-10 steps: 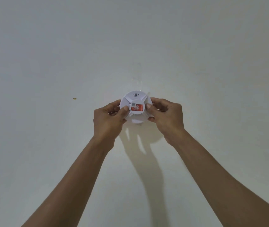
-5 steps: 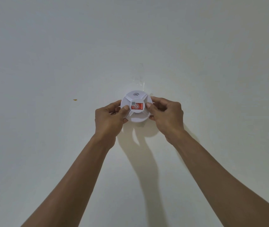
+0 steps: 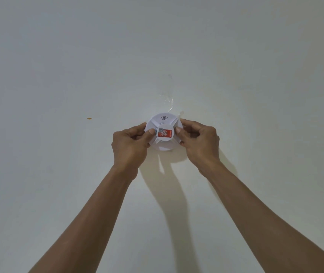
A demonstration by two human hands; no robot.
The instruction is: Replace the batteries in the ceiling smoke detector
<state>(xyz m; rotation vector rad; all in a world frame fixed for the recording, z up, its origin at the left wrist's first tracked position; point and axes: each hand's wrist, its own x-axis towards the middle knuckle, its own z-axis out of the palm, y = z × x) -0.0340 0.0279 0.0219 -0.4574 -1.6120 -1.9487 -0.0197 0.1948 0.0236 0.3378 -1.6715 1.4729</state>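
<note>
A round white smoke detector (image 3: 164,123) sits against the pale ceiling (image 3: 58,66), with a wifi mark near its top and a red and grey sticker at its centre. My left hand (image 3: 130,143) grips its left rim, thumb on the face beside the sticker. My right hand (image 3: 198,141) grips its right rim, thumb near the sticker's right edge. Both arms reach up from the bottom of the view. The detector's lower edge shows between my hands; its back and any batteries are hidden.
Clear tape (image 3: 168,99) is stuck on the ceiling just above the detector. A small orange speck (image 3: 88,118) marks the ceiling to the left. Shadows of my arms fall below the detector.
The detector and both hands have shifted slightly upward toward the ceiling, and its shadow below has shrunk. Both grips are unchanged.
</note>
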